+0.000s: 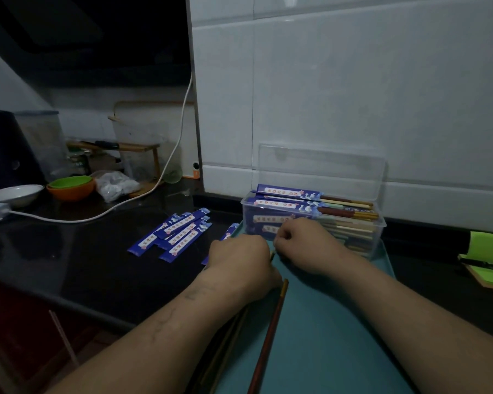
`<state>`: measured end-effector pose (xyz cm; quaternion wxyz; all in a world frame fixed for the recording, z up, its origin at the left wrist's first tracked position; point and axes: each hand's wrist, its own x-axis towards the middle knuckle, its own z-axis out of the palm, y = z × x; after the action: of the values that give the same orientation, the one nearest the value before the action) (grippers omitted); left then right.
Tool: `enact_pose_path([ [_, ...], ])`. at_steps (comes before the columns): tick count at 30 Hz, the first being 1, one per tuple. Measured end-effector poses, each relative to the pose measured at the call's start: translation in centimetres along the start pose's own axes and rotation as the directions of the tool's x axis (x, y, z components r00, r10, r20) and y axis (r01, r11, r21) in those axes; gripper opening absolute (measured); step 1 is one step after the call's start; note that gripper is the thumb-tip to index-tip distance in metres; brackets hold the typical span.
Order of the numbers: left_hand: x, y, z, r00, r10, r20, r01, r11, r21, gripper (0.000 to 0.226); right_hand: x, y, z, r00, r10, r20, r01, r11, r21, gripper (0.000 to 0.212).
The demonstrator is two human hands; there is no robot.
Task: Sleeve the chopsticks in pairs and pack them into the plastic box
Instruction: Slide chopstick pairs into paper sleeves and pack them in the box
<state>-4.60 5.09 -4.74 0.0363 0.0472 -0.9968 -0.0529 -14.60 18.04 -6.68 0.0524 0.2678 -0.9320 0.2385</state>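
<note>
nearest us, a loose red-brown chopstick (268, 336) lies on the teal tray (325, 322), running from beside the left wrist back toward us. more dark chopsticks (234, 334) sit partly under the left forearm. left hand (241, 260) rests knuckles-up on the tray, fingers curled over a blue sleeve (230, 232) that pokes out past its far side and its left edge, so we read it as gripping the sleeve. right hand (302, 243) is just beside it, fingers bunched toward the left hand. a thin stick end (272, 255) shows in the gap between them; we cannot tell whether the right hand pinches it. just beyond the right hand stands the clear plastic box (380, 226), stacked with sleeved pairs (291, 204), bare ends pointing right. its lid (322, 166) stands open against the white tiled wall (353, 81). left of the left hand, a pile of flat sleeves (177, 234) on the black counter (69, 251). well right of the right hand, a green notepad (487, 251). far left, beyond the pile: white cable (165, 172), green bowl (70, 182) nested in an orange one, white dish (15, 193).
</note>
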Motion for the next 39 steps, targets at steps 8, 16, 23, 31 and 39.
enact_pose_path([
  [8,0.6,-0.6,0.0,1.0,0.024,0.0,-0.024,0.995,-0.098,0.029,-0.3,-0.1,-0.1,1.0,0.015,-0.014,-0.014,0.999,0.042,0.027],
  [16,1.2,-2.2,-0.7,0.996,-0.067,-0.06,-0.008,0.596,-0.803,0.032,-0.9,-1.8,-0.3,0.996,0.053,0.072,-0.089,0.662,0.744,0.051],
  [23,0.4,-1.5,-1.3,0.996,0.027,-0.089,-0.091,0.45,-0.888,0.031,-0.5,-2.3,-1.0,0.997,0.043,-0.069,0.035,0.543,0.839,0.036],
  [31,0.3,-2.8,-0.6,0.976,0.218,-0.008,-0.093,0.385,-0.918,0.037,0.3,-1.1,-2.8,0.854,0.319,-0.411,0.215,0.504,0.836,0.032],
  [39,0.9,-3.6,0.1,0.989,0.136,-0.063,-0.118,0.45,-0.885,0.043,-0.3,-1.8,-2.7,0.906,0.232,-0.353,0.168,0.567,0.806,0.033],
])
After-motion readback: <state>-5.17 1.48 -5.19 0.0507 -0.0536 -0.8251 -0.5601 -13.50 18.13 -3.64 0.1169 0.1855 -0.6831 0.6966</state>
